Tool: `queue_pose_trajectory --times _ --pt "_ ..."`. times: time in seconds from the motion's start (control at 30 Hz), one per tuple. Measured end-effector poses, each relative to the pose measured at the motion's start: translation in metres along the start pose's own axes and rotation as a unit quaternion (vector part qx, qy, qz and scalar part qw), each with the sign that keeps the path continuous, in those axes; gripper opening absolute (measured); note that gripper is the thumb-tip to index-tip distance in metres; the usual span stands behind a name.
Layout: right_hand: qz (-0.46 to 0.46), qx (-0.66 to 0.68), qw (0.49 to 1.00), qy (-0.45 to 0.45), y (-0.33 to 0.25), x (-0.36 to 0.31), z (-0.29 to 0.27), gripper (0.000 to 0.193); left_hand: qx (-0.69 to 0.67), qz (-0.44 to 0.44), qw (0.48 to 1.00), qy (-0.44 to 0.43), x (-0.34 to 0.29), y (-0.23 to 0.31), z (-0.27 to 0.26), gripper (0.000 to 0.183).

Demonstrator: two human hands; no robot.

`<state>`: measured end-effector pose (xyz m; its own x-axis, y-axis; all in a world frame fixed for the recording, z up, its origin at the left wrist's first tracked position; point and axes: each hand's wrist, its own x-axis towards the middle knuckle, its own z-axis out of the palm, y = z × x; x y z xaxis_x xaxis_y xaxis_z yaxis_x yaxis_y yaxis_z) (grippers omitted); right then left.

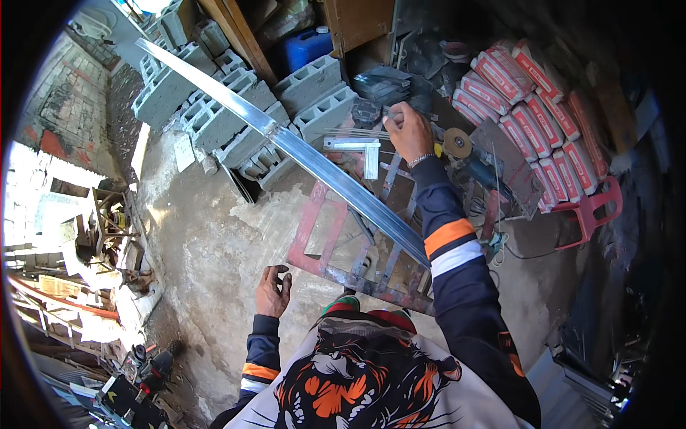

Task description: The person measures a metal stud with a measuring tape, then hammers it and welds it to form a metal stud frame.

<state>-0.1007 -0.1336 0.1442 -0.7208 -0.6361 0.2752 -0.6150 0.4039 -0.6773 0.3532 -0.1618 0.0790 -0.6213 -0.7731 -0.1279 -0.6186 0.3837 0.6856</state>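
The hands are well apart. The left hand [273, 292], empty with fingers loosely curled, is near the left corner of the red-framed bench [357, 283]. A long metal tube [307, 159] slants across it from far left to near right. Beyond the L-shaped square [368, 149], the right hand [411, 134] has bent fingers; whether they pinch anything, I cannot tell.

Showing printed lettering [504, 74] on stacked red-and-white sacks [541, 119] at upper right of the frame, appearing small and blurred.
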Motion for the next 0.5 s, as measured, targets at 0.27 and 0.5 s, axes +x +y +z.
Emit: queue_pose_trajectory --times 0.27,0.5 --pt "0.062 -0.258 0.933 -0.244 0.031 0.079 0.117 0.105 0.032 -0.009 0.995 0.093 -0.016 -0.009 -0.039 0.017" --pt "0.019 -0.229 0.963 -0.143 0.013 0.095 0.112 0.083 0.011 -0.091 0.986 0.141 -0.055 -0.011 -0.054 0.017"
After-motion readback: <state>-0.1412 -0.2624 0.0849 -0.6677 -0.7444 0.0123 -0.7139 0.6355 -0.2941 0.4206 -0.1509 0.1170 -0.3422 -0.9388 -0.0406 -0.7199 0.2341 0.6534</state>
